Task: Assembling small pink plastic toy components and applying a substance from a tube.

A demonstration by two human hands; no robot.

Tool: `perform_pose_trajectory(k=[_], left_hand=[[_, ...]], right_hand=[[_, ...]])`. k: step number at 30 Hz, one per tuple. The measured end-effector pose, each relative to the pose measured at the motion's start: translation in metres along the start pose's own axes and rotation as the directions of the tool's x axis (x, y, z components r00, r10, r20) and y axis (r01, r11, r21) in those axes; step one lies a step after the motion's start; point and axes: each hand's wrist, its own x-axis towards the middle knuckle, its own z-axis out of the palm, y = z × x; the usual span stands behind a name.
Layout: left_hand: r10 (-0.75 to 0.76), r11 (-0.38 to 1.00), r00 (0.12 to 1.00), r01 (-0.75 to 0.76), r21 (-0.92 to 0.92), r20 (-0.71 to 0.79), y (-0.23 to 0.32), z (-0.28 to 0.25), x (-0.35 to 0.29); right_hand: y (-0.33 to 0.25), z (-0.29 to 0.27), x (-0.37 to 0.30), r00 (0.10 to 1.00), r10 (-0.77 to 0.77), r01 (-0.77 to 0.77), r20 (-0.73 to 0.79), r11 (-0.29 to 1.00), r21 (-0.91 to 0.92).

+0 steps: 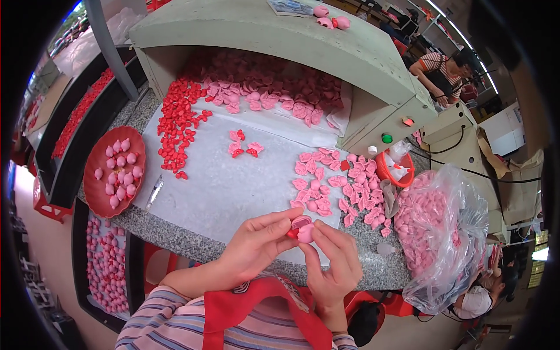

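Pink shell (304, 231) pinched by fingers of both left hand (256, 245) and right hand (332, 262) above surface (175, 233), presumably so we can press its red piece (291, 233) in.

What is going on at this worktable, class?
A person holds a small pink plastic piece with a red part between both hands, left hand and right hand, just above the near edge of a granite-topped table. On the table lie a pile of red parts, loose pink shells, a red dish of pink pieces and a clear bag of pink pieces.
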Motion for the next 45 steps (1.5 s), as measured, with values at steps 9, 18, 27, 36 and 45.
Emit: perform_pose_trajectory(k=[9, 18, 27, 36, 45], left_hand=[[0.123, 0.977, 0.992, -0.122, 0.175, 0.002, 0.001, 0.005, -0.011], [0.222, 0.91, 0.97, -0.241, 0.338, 0.095, 0.0, 0.008, -0.017], [0.253, 0.865, 0.952, -0.302, 0.4, 0.173, -0.007, 0.007, -0.016], [0.387, 0.706, 0.868, -0.496, 0.505, 0.312, -0.017, 0.011, -0.015], [0.502, 0.515, 0.798, -0.586, 0.626, 0.334, -0.021, 0.01, -0.008]], right_hand=[[-0.007, 0.006, -0.01, 0.999, -0.032, 0.031, -0.02, 0.997, -0.065], [-0.009, 0.005, -0.013, 0.996, -0.063, 0.06, -0.058, 0.997, -0.055], [-0.005, 0.001, -0.017, 0.994, -0.08, 0.077, -0.076, 0.996, -0.041], [-0.003, 0.003, -0.021, 0.98, -0.158, 0.141, -0.118, 0.98, -0.14], [0.004, 0.011, -0.029, 0.965, -0.203, 0.176, -0.167, 0.971, -0.162]])
